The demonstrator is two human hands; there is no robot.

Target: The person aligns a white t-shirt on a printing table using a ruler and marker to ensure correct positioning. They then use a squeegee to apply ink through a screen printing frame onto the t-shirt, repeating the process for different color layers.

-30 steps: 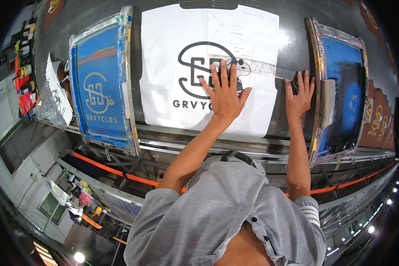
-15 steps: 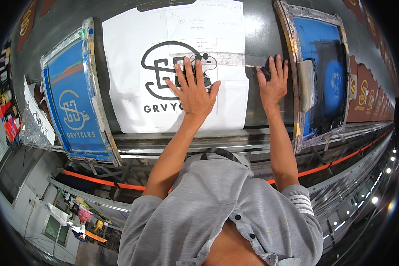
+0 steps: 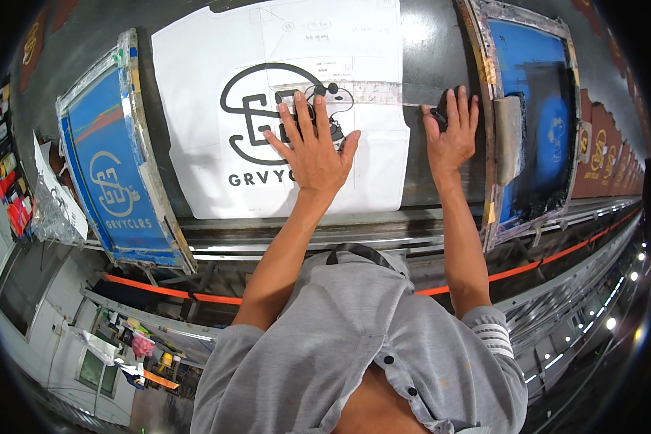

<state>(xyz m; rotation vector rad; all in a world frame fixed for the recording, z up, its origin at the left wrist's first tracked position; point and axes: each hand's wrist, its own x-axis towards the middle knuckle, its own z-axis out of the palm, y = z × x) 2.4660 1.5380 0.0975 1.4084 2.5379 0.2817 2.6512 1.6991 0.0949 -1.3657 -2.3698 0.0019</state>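
Note:
My left hand (image 3: 315,155) lies flat with fingers spread on a large white shirt-shaped paper pattern (image 3: 202,145), over its black printed logo and lettering. Under the fingertips a clear ruler (image 3: 375,92) crosses the paper and reaches past its right edge onto the dark table. Beyond that edge my right hand (image 3: 452,141) is closed around a small black object (image 3: 437,116), mostly hidden by the thumb and fingers; its kind cannot be made out. The thumb tip is beside the ruler's lower edge.
A blue screen-printing frame (image 3: 87,137) stands at the left, bearing a similar logo. Another frame (image 3: 489,65), with a squeegee (image 3: 510,137) and dark ink, is at the right. Brown printed fabric pieces (image 3: 607,159) line the far right. A metal rail (image 3: 267,246) borders the table's near edge.
The view has shifted slightly, so paper and frames sit a little differently in the picture. Both hands keep nearly the same pose and place on the work.

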